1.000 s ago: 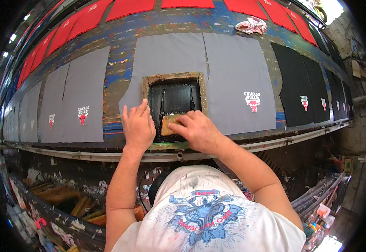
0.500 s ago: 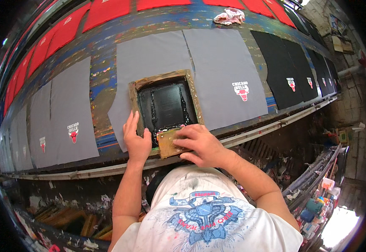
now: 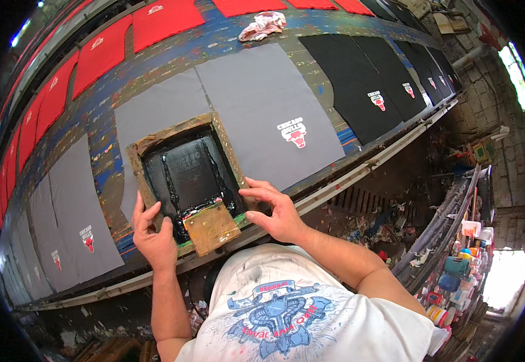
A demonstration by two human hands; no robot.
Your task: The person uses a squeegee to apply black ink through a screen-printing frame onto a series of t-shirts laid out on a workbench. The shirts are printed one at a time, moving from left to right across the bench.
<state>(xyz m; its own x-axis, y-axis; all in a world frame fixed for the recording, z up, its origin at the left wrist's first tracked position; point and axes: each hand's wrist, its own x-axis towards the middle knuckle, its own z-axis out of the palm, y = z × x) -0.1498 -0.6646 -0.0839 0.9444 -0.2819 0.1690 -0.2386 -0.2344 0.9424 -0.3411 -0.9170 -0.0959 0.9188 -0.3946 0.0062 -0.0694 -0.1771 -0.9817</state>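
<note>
Head view. A rectangular, ink-stained wooden screen frame [image 3: 229, 148] lies at lower centre-left of the frame, between both hands. Its long axis runs away from the person, leaning toward the upper left. A tan, blocky wooden squeegee [image 3: 212, 229] rests, unheld, across its near rail, inked edge inward; the right thumb is slightly nearer to it than the left.

Left hand [image 3: 155, 240]: fingers outside the left rail, thumb toward its inner side; grip firmness cannot be determined. Right hand [image 3: 280, 216]: unclenched, thumb and fingers parted, fingertips at the right rail.

Materials: glossy black ink with ridged streaks in the recess; smooth, matte grey fabric panel [image 3: 256, 84] beneath; desk [image 3: 108, 163] speckled with paint. A crumpled, pink-stained white rag [image 3: 263, 26] lies at top centre; flat black fabric panels [image 3: 341, 72] occupy the upper right.
</note>
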